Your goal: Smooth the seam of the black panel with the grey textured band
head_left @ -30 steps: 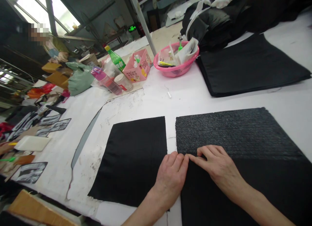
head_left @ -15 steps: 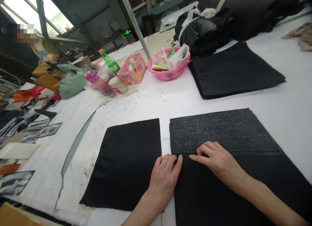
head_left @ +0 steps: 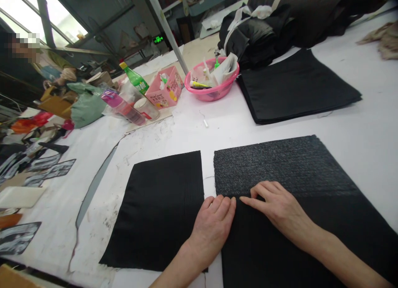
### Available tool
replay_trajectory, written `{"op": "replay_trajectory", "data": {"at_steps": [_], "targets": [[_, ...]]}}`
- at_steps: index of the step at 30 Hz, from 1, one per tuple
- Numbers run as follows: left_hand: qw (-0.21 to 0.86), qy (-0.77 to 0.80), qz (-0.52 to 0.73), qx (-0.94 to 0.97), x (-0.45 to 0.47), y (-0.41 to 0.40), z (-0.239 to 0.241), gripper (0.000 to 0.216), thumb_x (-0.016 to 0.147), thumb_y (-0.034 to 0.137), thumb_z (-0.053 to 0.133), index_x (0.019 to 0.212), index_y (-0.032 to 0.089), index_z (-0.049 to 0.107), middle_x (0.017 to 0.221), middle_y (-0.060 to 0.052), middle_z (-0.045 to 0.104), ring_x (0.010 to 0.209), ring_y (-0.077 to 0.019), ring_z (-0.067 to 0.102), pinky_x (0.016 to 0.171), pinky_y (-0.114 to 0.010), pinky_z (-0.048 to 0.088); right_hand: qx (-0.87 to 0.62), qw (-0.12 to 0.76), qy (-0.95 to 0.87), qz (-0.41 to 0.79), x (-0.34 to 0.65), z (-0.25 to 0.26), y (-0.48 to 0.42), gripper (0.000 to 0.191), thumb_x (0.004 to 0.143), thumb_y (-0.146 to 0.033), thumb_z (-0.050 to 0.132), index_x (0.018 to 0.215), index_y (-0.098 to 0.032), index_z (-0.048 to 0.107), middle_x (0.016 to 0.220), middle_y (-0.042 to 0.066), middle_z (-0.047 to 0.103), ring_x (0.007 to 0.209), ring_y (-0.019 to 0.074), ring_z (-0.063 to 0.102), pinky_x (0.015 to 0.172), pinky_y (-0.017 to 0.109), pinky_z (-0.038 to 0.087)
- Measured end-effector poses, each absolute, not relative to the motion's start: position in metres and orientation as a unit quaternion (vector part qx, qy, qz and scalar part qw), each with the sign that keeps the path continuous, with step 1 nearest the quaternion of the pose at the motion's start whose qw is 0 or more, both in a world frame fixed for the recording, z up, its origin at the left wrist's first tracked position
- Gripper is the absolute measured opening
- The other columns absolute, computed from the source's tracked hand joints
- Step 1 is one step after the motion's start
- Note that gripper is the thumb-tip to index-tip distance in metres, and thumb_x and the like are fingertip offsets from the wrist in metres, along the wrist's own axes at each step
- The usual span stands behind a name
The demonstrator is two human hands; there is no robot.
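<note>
Spread on the white table is a large smooth black fabric piece (head_left: 264,255), and beyond its upper edge shows a speckled dark grey textured strip (head_left: 280,165). My left hand (head_left: 214,221) is closed at the left end of that edge, fingers together and fingertips on the cloth. Just to the right, my right hand (head_left: 276,207) has thumb and curled fingers drawn together at the same edge. Cloth between the fingertips is partly hidden. A smaller stack of black fabric (head_left: 158,209) lies to the left, partly under my left forearm.
Another black fabric stack (head_left: 298,89) lies farther back, before dark fabric rolls (head_left: 258,35). A pink basin (head_left: 214,93), a pink box (head_left: 164,89) and a green bottle (head_left: 137,81) stand behind. A torn gap (head_left: 96,184) runs through the table paper. A person (head_left: 52,66) is at far left.
My left hand has shifted slightly right along the fabric edge, closer to my right hand. My right hand stays at the edge. The whole view has moved a little.
</note>
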State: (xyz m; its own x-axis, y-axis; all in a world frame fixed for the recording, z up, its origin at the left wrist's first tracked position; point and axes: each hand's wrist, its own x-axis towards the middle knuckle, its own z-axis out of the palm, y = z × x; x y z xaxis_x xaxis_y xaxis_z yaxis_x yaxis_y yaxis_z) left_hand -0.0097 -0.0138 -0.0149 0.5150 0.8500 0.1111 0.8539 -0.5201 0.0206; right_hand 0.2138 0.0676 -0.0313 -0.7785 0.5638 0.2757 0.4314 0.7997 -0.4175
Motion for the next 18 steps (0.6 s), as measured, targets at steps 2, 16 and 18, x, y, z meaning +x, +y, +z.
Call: {"op": "replay_trajectory", "data": {"at_steps": [2,16,18], "targets": [[0.014,-0.484,-0.024,-0.875,-0.008,-0.012,-0.014,0.036,0.099,0.011,0.04,0.133,0.008,0.049,0.114,-0.01,0.059,0.107,-0.022,0.054,0.091,-0.037,0.044,-0.268,0.195,-0.928,0.172,0.214,-0.031,0.068,0.034,0.107,-0.022,0.029,0.118,-0.024,0.061,0.096,0.006,0.05,0.088,0.0211,0.046,0.079,0.036,0.032],[-0.03,-0.482,0.019,-0.875,-0.002,-0.006,-0.006,0.043,0.099,0.014,0.04,0.142,0.013,0.04,0.116,-0.009,0.056,0.11,-0.0227,0.052,0.095,-0.039,0.042,-0.262,0.189,-0.934,0.156,0.245,-0.024,0.077,0.031,0.107,-0.02,0.034,0.119,-0.028,0.062,0.097,0.005,0.053,0.088,0.0197,0.048,0.077,0.034,0.033],[-0.024,-0.473,0.012,-0.88,0.0,-0.005,-0.008,0.042,0.099,0.013,0.039,0.141,0.01,0.041,0.119,-0.01,0.055,0.115,-0.0226,0.05,0.098,-0.038,0.04,-0.265,0.192,-0.933,0.152,0.245,-0.026,0.076,0.032,0.106,-0.018,0.034,0.119,-0.028,0.062,0.097,0.005,0.053,0.088,0.0196,0.048,0.077,0.034,0.033]]}}
